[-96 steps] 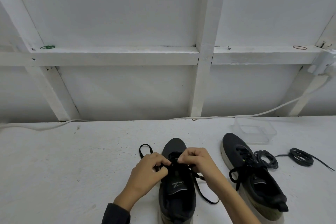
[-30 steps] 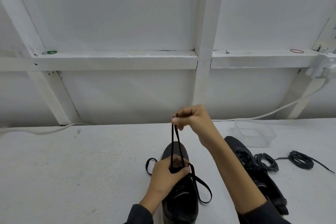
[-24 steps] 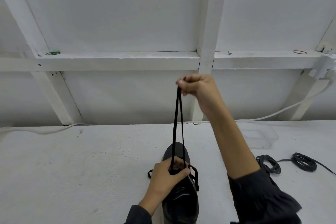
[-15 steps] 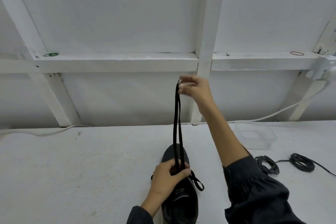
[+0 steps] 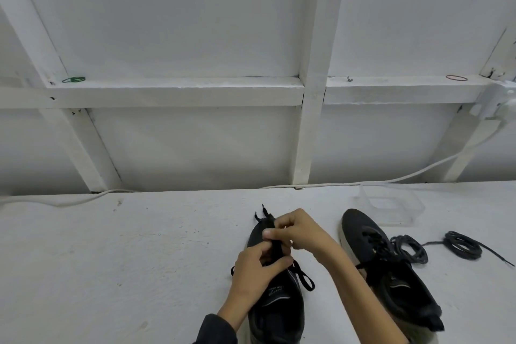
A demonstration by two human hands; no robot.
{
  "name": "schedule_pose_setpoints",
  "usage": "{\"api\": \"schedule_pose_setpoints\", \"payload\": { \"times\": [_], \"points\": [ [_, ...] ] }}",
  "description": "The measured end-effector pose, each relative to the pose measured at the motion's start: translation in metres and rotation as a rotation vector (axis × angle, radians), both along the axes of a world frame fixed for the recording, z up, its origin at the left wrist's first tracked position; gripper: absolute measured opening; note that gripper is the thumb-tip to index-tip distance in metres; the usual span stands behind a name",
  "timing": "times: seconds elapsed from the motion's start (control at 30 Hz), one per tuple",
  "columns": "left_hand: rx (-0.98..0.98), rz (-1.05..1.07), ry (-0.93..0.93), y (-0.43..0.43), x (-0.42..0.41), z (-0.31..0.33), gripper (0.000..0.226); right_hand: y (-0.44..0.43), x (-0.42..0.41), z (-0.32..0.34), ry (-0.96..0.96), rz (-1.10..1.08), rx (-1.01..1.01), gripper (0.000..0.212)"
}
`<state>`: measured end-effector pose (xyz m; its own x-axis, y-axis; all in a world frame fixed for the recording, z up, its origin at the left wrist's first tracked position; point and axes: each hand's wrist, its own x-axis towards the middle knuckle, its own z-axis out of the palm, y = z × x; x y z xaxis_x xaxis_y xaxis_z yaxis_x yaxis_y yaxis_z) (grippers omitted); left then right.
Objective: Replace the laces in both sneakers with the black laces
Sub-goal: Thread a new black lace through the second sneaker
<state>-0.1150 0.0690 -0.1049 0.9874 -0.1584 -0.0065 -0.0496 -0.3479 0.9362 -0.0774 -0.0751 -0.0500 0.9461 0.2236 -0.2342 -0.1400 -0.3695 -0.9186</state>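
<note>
While the left hand [image 5: 257, 268] and right hand [image 5: 300, 234] both pinch the black lace [image 5: 277, 248], relacing looks barely begun.
Its ends poke past the toe of the first sneaker [image 5: 279, 313] at the counter's [image 5: 139, 260] near edge; the second sneaker [image 5: 391, 274], toward the right, seems still laced, two coiled laces [image 5: 410, 250] beside it.

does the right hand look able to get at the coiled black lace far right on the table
Probably, once it lets go: the right hand pinches the black lace of the near dark sneaker. The far-right coiled black lace lies uncovered on the white table, beyond the second dark sneaker.
</note>
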Motion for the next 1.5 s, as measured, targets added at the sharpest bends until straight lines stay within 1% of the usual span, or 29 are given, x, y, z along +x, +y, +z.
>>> {"api": "schedule_pose_setpoints", "payload": {
  "times": [0.07, 0.1, 0.17, 0.2, 0.3, 0.37, 0.43, 0.53, 0.6, 0.67, 0.7, 0.73, 0.8, 0.83, 0.87, 0.9, 0.97, 1.03, 1.1, 1.23, 1.33, 1.4, 1.5],
  "points": [
    [0.015, -0.007, -0.005, 0.001, 0.001, 0.001, 0.018, 0.003, -0.002, 0.005, -0.066, -0.055, 0.074, 0.035],
    [0.021, -0.016, -0.006, 0.001, 0.001, 0.002, 0.013, 0.004, -0.002, 0.009, -0.092, -0.071, 0.103, 0.034],
    [0.02, -0.033, -0.007, 0.0, 0.001, 0.004, 0.01, 0.005, -0.002, 0.024, -0.148, -0.101, 0.146, 0.039],
    [0.01, -0.035, -0.01, 0.0, 0.0, 0.004, 0.009, 0.006, 0.0, 0.034, -0.179, -0.116, 0.173, 0.036],
    [-0.028, -0.026, -0.013, 0.0, -0.002, 0.004, 0.009, 0.006, 0.016, 0.066, -0.27, -0.209, 0.32, 0.019],
    [-0.039, -0.023, -0.016, 0.0, -0.003, 0.004, 0.009, 0.004, 0.029, 0.085, -0.319, -0.281, 0.437, 0.018],
    [-0.035, -0.019, -0.024, 0.001, -0.003, 0.005, 0.01, 0.005, 0.038, 0.098, -0.35, -0.324, 0.512, 0.017],
    [-0.054, -0.013, -0.05, 0.002, -0.005, 0.005, 0.015, 0.009, 0.043, 0.098, -0.371, -0.297, 0.51, 0.016],
    [-0.101, 0.014, -0.09, 0.003, -0.008, 0.004, 0.027, 0.007, 0.044, 0.091, -0.377, -0.275, 0.485, 0.017],
    [-0.136, 0.018, -0.138, 0.004, -0.011, -0.001, 0.042, 0.003, 0.046, 0.082, -0.339, -0.265, 0.404, 0.025],
    [-0.14, 0.012, -0.157, 0.004, -0.012, -0.003, 0.048, 0.0, 0.047, 0.075, -0.292, -0.246, 0.306, 0.032],
    [-0.143, 0.005, -0.163, 0.005, -0.013, -0.005, 0.05, -0.004, 0.047, 0.066, -0.227, -0.211, 0.157, 0.039],
    [-0.157, -0.011, -0.154, 0.006, -0.012, -0.008, 0.05, -0.012, 0.041, 0.044, -0.073, -0.087, -0.214, 0.054],
    [-0.163, -0.021, -0.147, 0.006, -0.011, -0.009, 0.05, -0.016, 0.036, 0.034, 0.013, -0.002, -0.354, 0.06],
    [-0.166, -0.028, -0.141, 0.005, -0.01, -0.01, 0.051, -0.02, 0.03, 0.025, 0.094, 0.085, -0.413, 0.062],
    [-0.17, -0.028, -0.139, 0.005, -0.009, -0.011, 0.052, -0.022, 0.023, 0.017, 0.158, 0.153, -0.391, 0.061],
    [-0.179, -0.02, -0.151, 0.003, -0.008, -0.01, 0.054, -0.021, 0.01, 0.006, 0.201, 0.181, -0.229, 0.058],
    [-0.18, -0.013, -0.177, 0.001, -0.008, -0.008, 0.055, -0.017, 0.001, -0.002, 0.167, 0.124, -0.079, 0.057],
    [-0.17, -0.011, -0.178, 0.002, -0.006, -0.009, 0.063, -0.013, -0.004, -0.008, 0.137, 0.081, 0.014, 0.049],
    [-0.204, -0.049, -0.062, 0.005, -0.004, -0.014, 0.086, -0.007, -0.011, -0.006, 0.089, 0.044, 0.15, 0.037],
    [-0.194, -0.071, -0.006, 0.005, -0.002, -0.016, 0.079, 0.0, -0.014, 0.001, 0.008, 0.007, 0.164, 0.019],
    [-0.165, -0.078, 0.005, 0.004, -0.001, -0.018, 0.075, 0.004, -0.013, 0.008, -0.045, -0.027, 0.216, 0.018],
    [-0.127, -0.085, 0.02, 0.002, -0.002, -0.019, 0.077, 0.008, -0.008, 0.026, -0.085, -0.104, 0.319, 0.016]
  ]
}}
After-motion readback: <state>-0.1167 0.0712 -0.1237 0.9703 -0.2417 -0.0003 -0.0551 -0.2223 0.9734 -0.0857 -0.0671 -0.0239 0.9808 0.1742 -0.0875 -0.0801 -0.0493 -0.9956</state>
